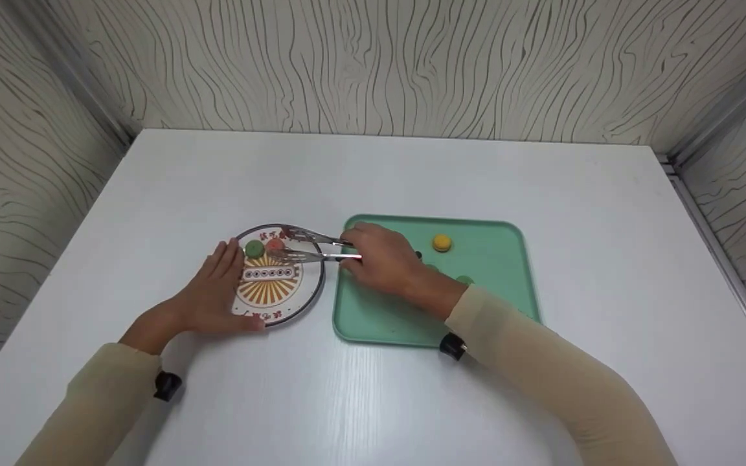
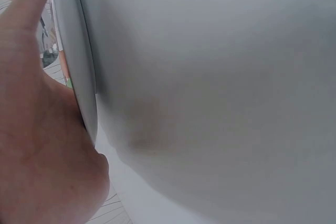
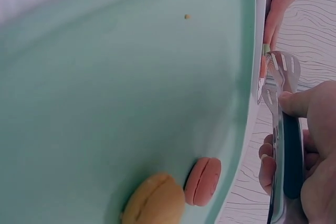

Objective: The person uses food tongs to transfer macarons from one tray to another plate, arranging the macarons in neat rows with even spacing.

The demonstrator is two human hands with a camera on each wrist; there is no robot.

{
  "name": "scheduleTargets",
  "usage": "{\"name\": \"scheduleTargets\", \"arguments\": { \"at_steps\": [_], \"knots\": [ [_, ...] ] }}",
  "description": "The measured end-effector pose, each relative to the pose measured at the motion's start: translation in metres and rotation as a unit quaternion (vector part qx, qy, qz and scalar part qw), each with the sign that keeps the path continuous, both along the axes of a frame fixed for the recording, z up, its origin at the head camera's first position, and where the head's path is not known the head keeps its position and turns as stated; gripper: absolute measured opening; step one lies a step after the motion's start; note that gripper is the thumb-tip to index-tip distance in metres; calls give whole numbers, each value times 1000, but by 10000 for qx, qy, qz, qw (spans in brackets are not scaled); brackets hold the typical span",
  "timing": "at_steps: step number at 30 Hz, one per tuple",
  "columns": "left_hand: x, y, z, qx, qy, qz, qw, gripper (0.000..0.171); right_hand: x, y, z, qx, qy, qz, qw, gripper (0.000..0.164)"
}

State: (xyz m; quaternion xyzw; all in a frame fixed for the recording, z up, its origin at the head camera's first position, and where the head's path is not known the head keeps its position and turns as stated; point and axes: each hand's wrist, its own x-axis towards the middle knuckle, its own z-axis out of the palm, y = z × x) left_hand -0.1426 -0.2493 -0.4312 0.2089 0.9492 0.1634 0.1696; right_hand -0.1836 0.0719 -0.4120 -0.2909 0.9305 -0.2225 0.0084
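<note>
1. Tongs (image 1: 318, 256) are held over the upper right of the plate (image 1: 308, 285), their slotted heads spread apart; the nearer head overlaps the edge of a pink macaron (image 1: 274, 245), but contact cannot be told.
2. The pink macaron is seen on the plate, just beside a green macaron (image 1: 254, 249). If the heads were drawn back unevenly, it could be dragged or rolled; if they were pushed leftward, the green one could be knocked toward the rim.
3. The tongs' handle is gripped by the right hand (image 1: 383, 255), with fingers curled round it. Too hard a squeeze could crack a shell, should one be caught between the heads.
4. The plate's left and near rim is framed by the left hand (image 1: 212, 298), fingers straight and thumb spread wide. Should this steadying be lost, the plate could be slid by a sideways push.
5. On the green tray (image 1: 379, 317), just right of the plate, a yellow macaron (image 3: 155, 200) and a second pink macaron (image 3: 203, 182) are seen close together; they could be brushed by a low-swung right sleeve (image 1: 541, 349).
</note>
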Motion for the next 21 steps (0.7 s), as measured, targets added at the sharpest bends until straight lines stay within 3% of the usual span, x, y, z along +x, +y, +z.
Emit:
{"name": "scheduleTargets", "arguments": {
  "at_steps": [21],
  "knots": [
    [0, 1, -1, -60, 63, -8, 10000, 136, 5, 35, 17, 144, -157, -326, 9992, 35]
  ]
}}
